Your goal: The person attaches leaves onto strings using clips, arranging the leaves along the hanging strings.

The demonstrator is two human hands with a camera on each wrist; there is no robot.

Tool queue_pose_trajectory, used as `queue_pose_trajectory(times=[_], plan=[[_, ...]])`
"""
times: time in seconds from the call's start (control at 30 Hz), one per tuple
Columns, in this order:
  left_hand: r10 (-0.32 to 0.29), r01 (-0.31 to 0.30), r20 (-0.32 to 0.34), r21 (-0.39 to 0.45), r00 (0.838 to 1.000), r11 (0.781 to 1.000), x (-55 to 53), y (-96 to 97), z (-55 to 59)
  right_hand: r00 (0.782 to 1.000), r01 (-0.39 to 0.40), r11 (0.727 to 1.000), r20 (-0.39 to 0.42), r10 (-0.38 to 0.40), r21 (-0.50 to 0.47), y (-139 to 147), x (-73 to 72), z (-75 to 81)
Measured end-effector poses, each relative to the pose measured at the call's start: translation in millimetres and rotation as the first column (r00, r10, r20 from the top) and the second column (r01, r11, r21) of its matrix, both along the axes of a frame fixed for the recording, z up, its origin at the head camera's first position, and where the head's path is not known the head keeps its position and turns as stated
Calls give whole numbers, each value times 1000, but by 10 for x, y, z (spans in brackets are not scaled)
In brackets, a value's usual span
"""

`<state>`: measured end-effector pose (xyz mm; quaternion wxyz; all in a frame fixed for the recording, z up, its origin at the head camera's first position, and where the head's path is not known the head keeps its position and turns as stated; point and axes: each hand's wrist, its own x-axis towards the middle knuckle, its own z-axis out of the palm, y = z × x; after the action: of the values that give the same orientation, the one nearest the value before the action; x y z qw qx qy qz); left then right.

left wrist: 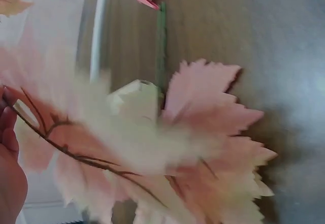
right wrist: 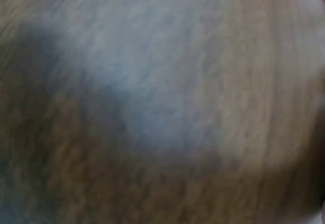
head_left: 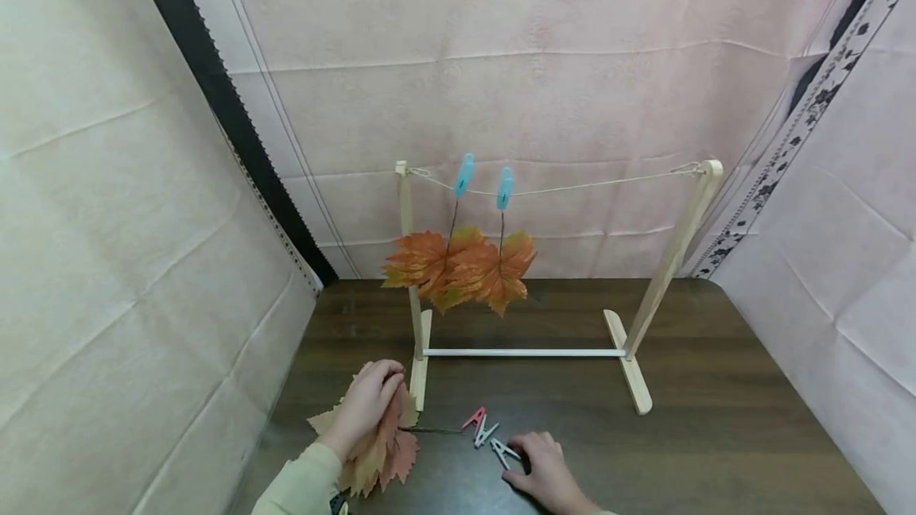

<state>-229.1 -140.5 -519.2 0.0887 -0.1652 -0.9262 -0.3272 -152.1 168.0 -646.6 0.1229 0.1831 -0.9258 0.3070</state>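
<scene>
My left hand (head_left: 366, 405) is over a bunch of orange-pink artificial maple leaves (head_left: 399, 455) at the table's front left. In the left wrist view its fingertips (left wrist: 9, 96) pinch a thin brown leaf stem (left wrist: 63, 148). My right hand (head_left: 542, 469) is low on the table, thumb and fingers curled about the handle end of a light grey clothespin (head_left: 501, 448). Another grey clothespin (head_left: 483, 433) and a red clothespin (head_left: 474, 418) lie just left, by a green stem (head_left: 440, 430). The right wrist view shows only blurred tabletop.
Behind the hands stands a wooden rack (head_left: 673, 261) with a string (head_left: 594, 184) between its posts and a white bar (head_left: 525, 353) low down. Two blue clothespins (head_left: 504, 189) hold orange maple leaves (head_left: 497, 270) on the string's left part. Pale cloth walls (head_left: 537, 102) surround the table.
</scene>
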Motion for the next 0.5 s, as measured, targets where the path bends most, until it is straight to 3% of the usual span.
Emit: queue_pose_trajectory(times=[0.2, 0.33, 0.5], plan=[[-11, 11, -28, -6, 1000, 1000, 41, 151, 212, 997, 55, 998, -58, -56, -23, 54, -15, 23], [-40, 41, -51, 32, 998, 999, 52, 231, 284, 991, 123, 991, -36, -126, -55, 134, -45, 102], [-68, 69, -26, 64, 997, 996, 51, 298, 368, 980, 185, 975, -46, -192, -122, 243, -90, 175]])
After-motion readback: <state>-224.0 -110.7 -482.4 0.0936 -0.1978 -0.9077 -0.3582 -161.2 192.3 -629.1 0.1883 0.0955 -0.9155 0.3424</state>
